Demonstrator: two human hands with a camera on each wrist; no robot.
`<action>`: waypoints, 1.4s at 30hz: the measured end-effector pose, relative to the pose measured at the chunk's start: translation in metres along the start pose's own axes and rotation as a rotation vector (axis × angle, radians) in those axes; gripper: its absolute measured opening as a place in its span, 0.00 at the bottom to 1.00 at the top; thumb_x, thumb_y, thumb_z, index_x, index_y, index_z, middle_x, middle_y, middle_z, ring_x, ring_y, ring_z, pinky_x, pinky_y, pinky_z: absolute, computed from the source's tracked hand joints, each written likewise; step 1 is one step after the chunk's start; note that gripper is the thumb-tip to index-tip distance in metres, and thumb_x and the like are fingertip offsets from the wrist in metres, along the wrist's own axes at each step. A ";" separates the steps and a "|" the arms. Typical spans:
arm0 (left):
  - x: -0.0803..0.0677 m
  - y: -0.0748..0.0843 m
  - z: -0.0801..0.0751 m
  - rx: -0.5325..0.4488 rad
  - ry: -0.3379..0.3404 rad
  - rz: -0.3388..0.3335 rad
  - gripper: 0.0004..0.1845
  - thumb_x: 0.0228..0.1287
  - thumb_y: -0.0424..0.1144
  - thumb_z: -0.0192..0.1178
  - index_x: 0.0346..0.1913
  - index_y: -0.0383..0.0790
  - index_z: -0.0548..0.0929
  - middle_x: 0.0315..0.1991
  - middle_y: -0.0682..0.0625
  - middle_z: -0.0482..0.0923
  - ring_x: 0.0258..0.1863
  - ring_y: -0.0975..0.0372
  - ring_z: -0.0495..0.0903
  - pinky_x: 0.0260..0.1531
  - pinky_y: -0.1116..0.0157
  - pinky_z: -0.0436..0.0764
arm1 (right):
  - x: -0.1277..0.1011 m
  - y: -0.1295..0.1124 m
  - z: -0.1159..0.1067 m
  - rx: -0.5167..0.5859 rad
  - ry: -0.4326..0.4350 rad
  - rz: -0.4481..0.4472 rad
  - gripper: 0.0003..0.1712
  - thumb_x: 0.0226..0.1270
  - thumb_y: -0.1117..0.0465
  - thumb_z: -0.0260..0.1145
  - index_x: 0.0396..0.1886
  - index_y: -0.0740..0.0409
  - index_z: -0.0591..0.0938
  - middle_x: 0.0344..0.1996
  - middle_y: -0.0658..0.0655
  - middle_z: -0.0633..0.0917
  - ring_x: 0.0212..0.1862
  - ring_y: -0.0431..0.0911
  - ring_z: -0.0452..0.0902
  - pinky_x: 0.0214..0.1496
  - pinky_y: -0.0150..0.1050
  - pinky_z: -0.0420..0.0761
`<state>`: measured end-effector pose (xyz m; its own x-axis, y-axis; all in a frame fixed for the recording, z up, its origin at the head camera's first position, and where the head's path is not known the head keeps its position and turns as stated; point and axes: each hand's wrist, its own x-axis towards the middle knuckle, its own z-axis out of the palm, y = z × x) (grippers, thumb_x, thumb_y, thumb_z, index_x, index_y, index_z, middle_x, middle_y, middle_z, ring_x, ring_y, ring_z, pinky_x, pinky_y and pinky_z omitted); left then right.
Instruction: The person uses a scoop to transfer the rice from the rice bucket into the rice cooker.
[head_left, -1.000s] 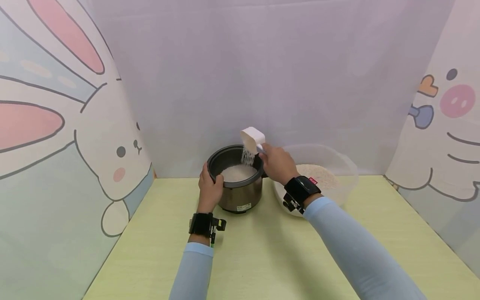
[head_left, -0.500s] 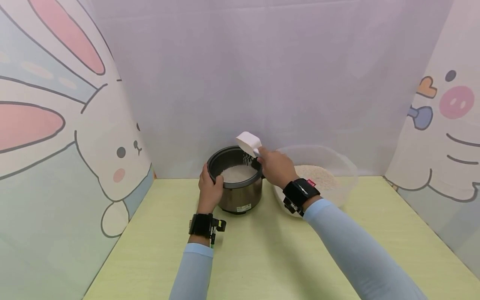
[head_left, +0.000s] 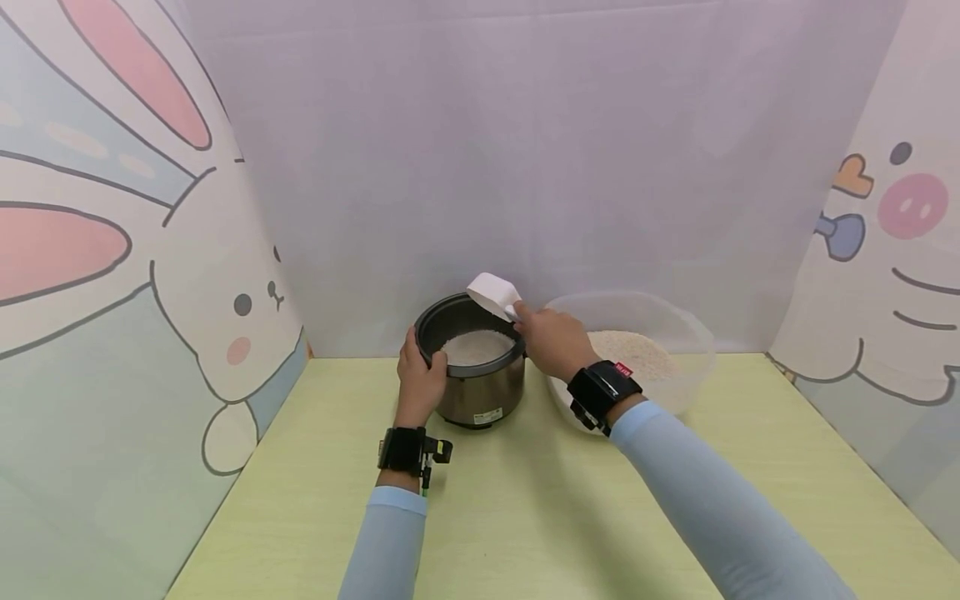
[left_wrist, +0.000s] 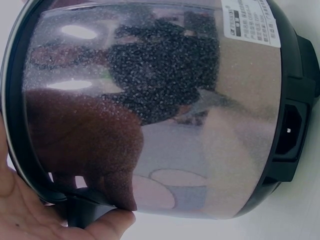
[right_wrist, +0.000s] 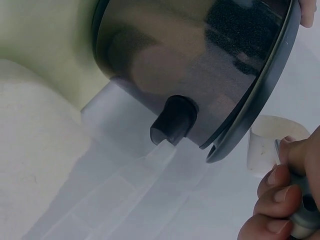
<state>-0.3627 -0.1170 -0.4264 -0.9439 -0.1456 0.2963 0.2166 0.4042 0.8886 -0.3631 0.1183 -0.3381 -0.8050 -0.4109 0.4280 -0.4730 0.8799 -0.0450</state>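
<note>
A dark rice cooker [head_left: 476, 393] stands lidless on the table, with white rice [head_left: 476, 348] in its bottom. My left hand [head_left: 422, 377] grips its left side, thumb near the rim. In the left wrist view the thumb and fingers of that hand [left_wrist: 35, 215] close around the black side handle [left_wrist: 82, 210]. My right hand [head_left: 558, 342] pinches the handle of a white measuring scoop [head_left: 491, 292], tipped over the cooker's right rim. No grains fall from it now. The right wrist view shows the fingers curled around the scoop's handle [right_wrist: 302, 220]; the scoop's inside is partly visible.
To the cooker's right stands a large translucent tub [head_left: 693, 371] holding a heap of rice [head_left: 637, 352]. It sits close to the cooker's right handle [right_wrist: 175, 120]. A pale curtain [head_left: 525, 167] hangs behind the yellow-green table [head_left: 480, 517]; printed panels flank both sides.
The scoop has tipped further and come down slightly to the left, along with my right hand. Rice streaming from it has stopped. My left hand stays on the cooker.
</note>
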 end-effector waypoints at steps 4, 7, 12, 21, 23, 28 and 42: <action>0.000 -0.001 0.000 -0.001 -0.002 0.000 0.41 0.74 0.45 0.46 0.83 0.43 0.43 0.81 0.38 0.45 0.80 0.44 0.46 0.73 0.42 0.57 | -0.001 0.006 -0.001 0.013 0.021 -0.005 0.22 0.80 0.58 0.58 0.68 0.62 0.76 0.25 0.60 0.83 0.25 0.55 0.80 0.21 0.47 0.74; 0.000 -0.001 0.000 -0.003 -0.006 -0.001 0.41 0.74 0.46 0.46 0.84 0.44 0.43 0.81 0.39 0.45 0.80 0.45 0.46 0.74 0.42 0.57 | -0.003 0.014 -0.003 0.021 0.057 -0.005 0.21 0.80 0.59 0.58 0.66 0.62 0.75 0.24 0.60 0.82 0.23 0.55 0.78 0.20 0.48 0.74; 0.000 0.000 0.000 -0.008 -0.008 0.008 0.40 0.75 0.46 0.46 0.84 0.45 0.43 0.81 0.39 0.45 0.80 0.44 0.45 0.74 0.42 0.57 | -0.008 0.032 -0.007 0.020 0.116 0.028 0.19 0.79 0.60 0.58 0.64 0.63 0.75 0.25 0.62 0.83 0.23 0.57 0.79 0.21 0.53 0.75; 0.000 0.000 -0.001 -0.001 -0.007 0.009 0.40 0.75 0.46 0.46 0.84 0.45 0.43 0.81 0.38 0.45 0.80 0.44 0.45 0.74 0.42 0.57 | -0.022 0.067 -0.012 0.057 0.012 0.208 0.17 0.79 0.62 0.57 0.60 0.67 0.76 0.28 0.65 0.85 0.21 0.56 0.78 0.19 0.49 0.73; 0.000 -0.001 -0.001 -0.001 -0.009 0.010 0.40 0.75 0.46 0.46 0.84 0.45 0.43 0.81 0.38 0.44 0.80 0.43 0.45 0.73 0.41 0.57 | -0.026 0.076 -0.013 0.061 -0.025 0.255 0.14 0.79 0.62 0.57 0.56 0.67 0.77 0.29 0.65 0.85 0.21 0.56 0.77 0.18 0.47 0.72; 0.000 -0.002 0.000 -0.009 -0.014 0.012 0.40 0.75 0.45 0.46 0.84 0.44 0.42 0.82 0.38 0.44 0.80 0.44 0.44 0.74 0.41 0.56 | -0.037 0.101 -0.017 0.043 -0.112 0.357 0.09 0.75 0.66 0.57 0.45 0.68 0.80 0.28 0.66 0.83 0.22 0.57 0.77 0.19 0.48 0.73; 0.001 -0.001 0.000 -0.024 -0.006 0.014 0.40 0.76 0.43 0.47 0.84 0.44 0.43 0.81 0.39 0.45 0.80 0.44 0.44 0.74 0.41 0.56 | -0.057 0.140 -0.028 -0.040 -0.299 0.487 0.12 0.72 0.69 0.56 0.32 0.69 0.83 0.23 0.64 0.82 0.27 0.61 0.80 0.27 0.56 0.79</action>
<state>-0.3636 -0.1171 -0.4271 -0.9424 -0.1346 0.3062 0.2351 0.3845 0.8927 -0.3736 0.2714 -0.3433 -0.9958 -0.0003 0.0918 -0.0129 0.9905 -0.1367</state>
